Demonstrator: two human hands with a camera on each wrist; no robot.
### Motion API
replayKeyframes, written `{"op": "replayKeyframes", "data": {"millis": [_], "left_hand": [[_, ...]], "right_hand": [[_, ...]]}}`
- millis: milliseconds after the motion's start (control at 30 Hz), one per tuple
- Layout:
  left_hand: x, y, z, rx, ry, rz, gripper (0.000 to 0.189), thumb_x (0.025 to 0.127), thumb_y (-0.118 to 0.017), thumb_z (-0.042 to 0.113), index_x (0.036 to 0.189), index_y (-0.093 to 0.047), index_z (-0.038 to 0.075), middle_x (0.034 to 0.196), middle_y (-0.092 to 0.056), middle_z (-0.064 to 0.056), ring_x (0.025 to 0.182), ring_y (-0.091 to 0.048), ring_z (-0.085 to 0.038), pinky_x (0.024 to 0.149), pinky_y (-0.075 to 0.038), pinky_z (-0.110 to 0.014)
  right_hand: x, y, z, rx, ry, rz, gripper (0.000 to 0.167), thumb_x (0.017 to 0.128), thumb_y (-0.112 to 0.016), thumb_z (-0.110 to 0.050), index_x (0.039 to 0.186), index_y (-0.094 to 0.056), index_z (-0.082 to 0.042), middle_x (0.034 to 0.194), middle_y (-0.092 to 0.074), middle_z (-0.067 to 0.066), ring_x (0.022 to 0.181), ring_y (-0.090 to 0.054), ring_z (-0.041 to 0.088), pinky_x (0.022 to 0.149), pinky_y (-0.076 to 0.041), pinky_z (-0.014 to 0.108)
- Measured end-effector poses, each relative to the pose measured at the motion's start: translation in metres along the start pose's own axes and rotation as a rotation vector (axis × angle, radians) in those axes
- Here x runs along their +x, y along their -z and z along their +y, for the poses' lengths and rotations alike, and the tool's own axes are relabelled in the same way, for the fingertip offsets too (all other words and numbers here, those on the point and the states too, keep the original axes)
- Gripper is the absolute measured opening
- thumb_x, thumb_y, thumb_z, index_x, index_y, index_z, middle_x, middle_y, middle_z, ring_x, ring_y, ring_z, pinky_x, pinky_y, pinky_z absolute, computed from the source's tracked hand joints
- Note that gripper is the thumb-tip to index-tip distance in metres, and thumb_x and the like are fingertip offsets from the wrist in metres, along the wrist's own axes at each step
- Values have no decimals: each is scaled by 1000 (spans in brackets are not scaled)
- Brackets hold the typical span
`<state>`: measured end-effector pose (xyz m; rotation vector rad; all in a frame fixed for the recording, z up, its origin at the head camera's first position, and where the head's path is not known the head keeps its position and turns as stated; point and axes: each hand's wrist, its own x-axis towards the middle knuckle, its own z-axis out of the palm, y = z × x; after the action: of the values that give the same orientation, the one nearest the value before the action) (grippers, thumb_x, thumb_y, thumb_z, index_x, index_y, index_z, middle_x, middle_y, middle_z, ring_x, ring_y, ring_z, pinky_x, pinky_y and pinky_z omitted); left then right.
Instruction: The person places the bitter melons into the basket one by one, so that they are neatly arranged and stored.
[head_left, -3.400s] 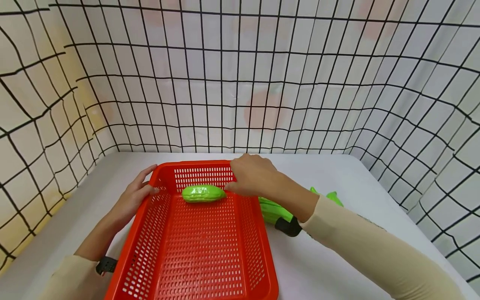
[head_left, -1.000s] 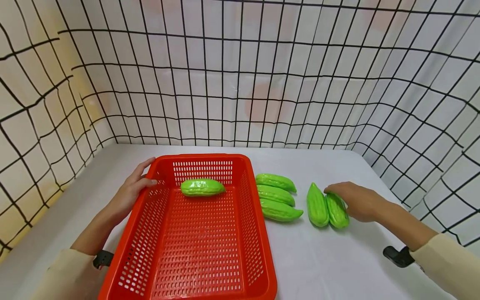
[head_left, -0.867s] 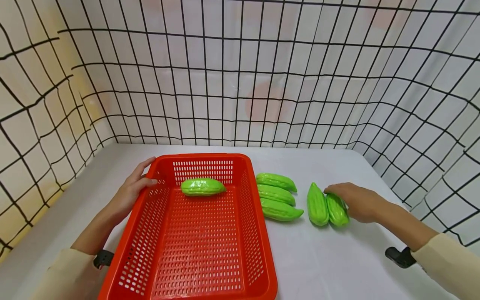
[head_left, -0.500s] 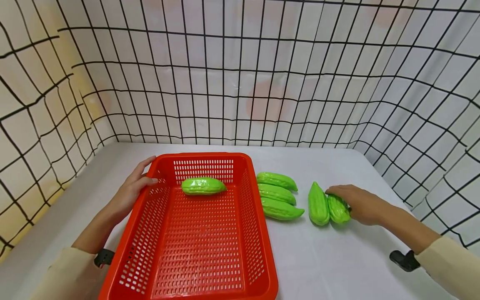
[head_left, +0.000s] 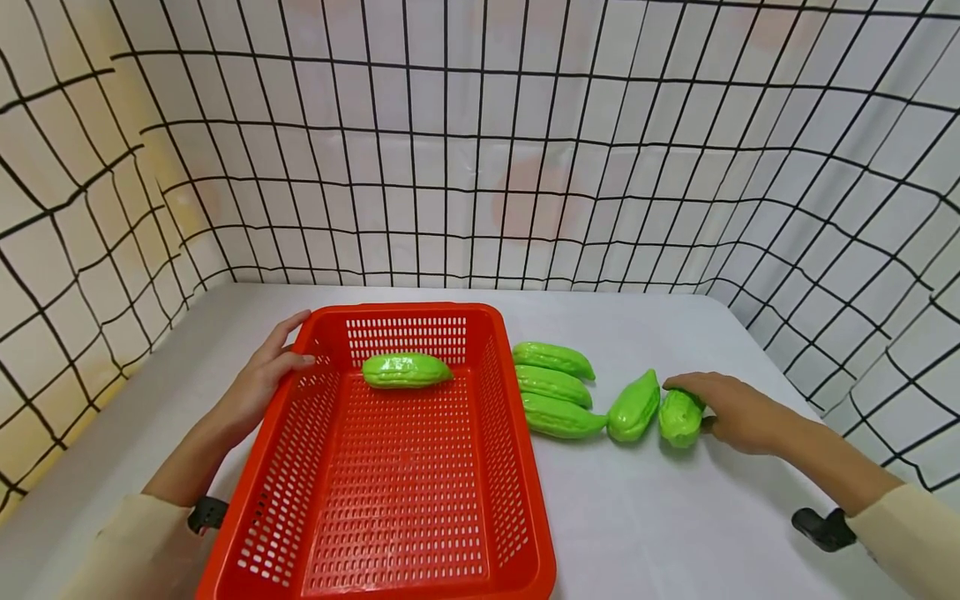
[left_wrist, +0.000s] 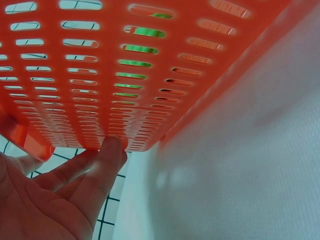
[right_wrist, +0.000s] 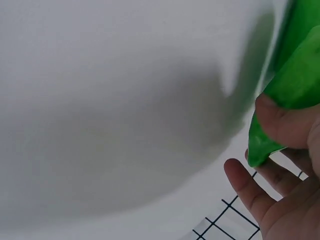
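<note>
In the head view my left hand [head_left: 258, 375] holds the left rim of a red plastic basket [head_left: 536, 500], thumb over the rim. The left wrist view shows its fingers [left_wrist: 102, 177] against the perforated outer wall. One glossy green bitter melon [head_left: 407, 371] lies inside at the far end. On the right, my right hand [head_left: 738, 408] grips another bitter melon [head_left: 681, 419], blunt end towards me. In the right wrist view thumb and fingers pinch that bitter melon [right_wrist: 295, 90] near its pointed end. Just left of it a loose bitter melon [head_left: 633, 407] lies slanted on the table.
Three bitter melons [head_left: 555, 387] lie stacked in a row along the basket's right side. A white cloth covers the table [head_left: 645, 517]. Black wire mesh [head_left: 480, 167] with white sheeting behind it encloses the back and both sides.
My right hand has come from the basket's far right corner to the rightmost bitter melon, now tilted and shifted right. Its neighbour has swung round to the left. The left hand stays put.
</note>
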<state>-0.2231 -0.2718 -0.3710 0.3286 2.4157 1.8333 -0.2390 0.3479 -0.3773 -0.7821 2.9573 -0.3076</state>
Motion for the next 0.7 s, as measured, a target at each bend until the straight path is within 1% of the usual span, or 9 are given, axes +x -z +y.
{"op": "replayKeyframes", "data": {"millis": [100, 200, 267, 333, 500, 700], "left_hand": [[0, 0, 0, -2, 5, -1, 71, 105, -43, 25, 164, -4, 23, 153, -36, -28, 103, -68, -29, 78, -62, -43], [0, 0, 1, -2, 10, 1, 72, 105, -44, 25, 164, -4, 23, 153, -36, -28, 103, -68, -29, 78, -62, -43], [0, 0, 1, -2, 11, 4, 72, 105, -45, 26, 164, -4, 24, 153, -36, -27, 104, -68, -31, 79, -62, -43], [0, 0, 1, -3, 12, 5, 72, 105, -45, 26, 164, -4, 24, 154, -36, -27, 106, -67, -33, 79, -62, -44], [0, 0, 1, -6, 17, 5, 73, 105, -46, 26, 164, -3, 24, 154, -35, -26, 108, -67, -36, 80, -62, -44], [0, 0, 1, 1, 17, 8, 72, 105, -45, 25, 164, -3, 24, 154, -35, -27, 107, -67, -34, 79, -62, -43]], "right_hand": [[0, 4, -2, 47, 3, 25, 67, 76, -80, 8, 138, -55, -1, 134, -62, 21, 126, -54, 47, 99, -50, 60], [1, 8, -6, 92, 7, 54, 65, 78, -81, 3, 138, -56, -4, 133, -62, 19, 121, -58, 41, 87, -57, 50], [2, 9, -9, 113, 14, 78, 65, 78, -82, 1, 137, -57, -6, 132, -64, 16, 116, -59, 34, 79, -59, 41], [4, 11, -14, 136, 21, 93, 64, 78, -82, 0, 137, -58, -8, 129, -65, 13, 111, -59, 29, 75, -59, 36], [10, 11, -27, 176, 33, 135, 64, 79, -82, -2, 138, -58, -10, 125, -67, 9, 104, -62, 22, 77, -60, 34], [16, 13, -42, 205, 58, 189, 68, 79, -83, -3, 141, -56, -7, 131, -66, 11, 105, -64, 25, 82, -60, 30]]}}
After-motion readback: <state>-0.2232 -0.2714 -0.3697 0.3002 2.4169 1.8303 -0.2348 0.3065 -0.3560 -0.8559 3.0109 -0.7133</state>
